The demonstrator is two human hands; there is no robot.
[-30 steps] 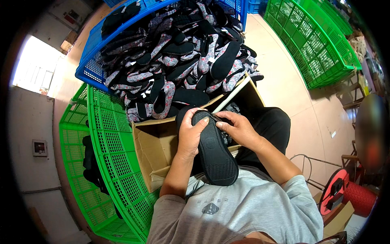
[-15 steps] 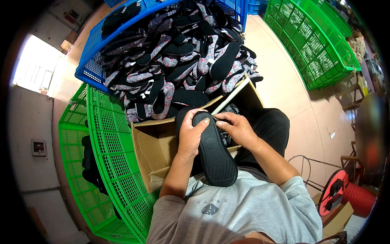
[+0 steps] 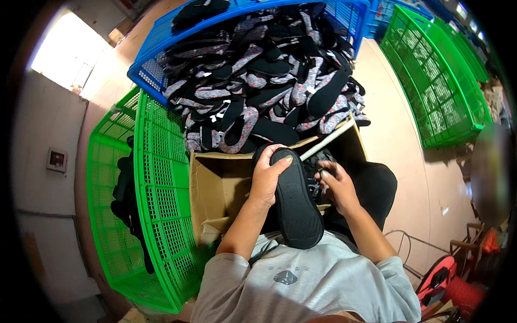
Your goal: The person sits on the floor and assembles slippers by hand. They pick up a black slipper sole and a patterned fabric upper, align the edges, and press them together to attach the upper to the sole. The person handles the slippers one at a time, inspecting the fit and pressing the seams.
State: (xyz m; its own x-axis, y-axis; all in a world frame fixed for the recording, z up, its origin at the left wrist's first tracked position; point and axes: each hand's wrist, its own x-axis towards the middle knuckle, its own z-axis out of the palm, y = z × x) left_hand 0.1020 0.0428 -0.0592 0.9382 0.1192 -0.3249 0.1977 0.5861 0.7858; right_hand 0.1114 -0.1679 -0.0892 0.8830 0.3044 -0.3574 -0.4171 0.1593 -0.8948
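My left hand (image 3: 267, 175) is closed round the upper end of a black shoe (image 3: 297, 199), thumb on its textured sole. The sole faces up and the lower end rests against my grey shirt. My right hand (image 3: 340, 185) is off the shoe, to its right, fingers loosely curled and apart. It hovers over small dark scraps (image 3: 315, 177) in a cardboard box (image 3: 207, 185). Beyond the box lies a big heap of black shoes with flower-patterned linings (image 3: 269, 86). A pale rod (image 3: 328, 140) slants across the box's right part.
Behind the heap stands a blue plastic crate (image 3: 148, 70). On the left is a green crate (image 3: 161, 204) with black items inside; more green crates (image 3: 431, 81) stand at the far right. A red spool (image 3: 460, 296) and a thin metal frame (image 3: 409, 242) are at the lower right.
My right hand has left the shoe's edge and moved right and slightly down, its fingers loosened. My left hand still grips the shoe. The whole view has shifted a little.
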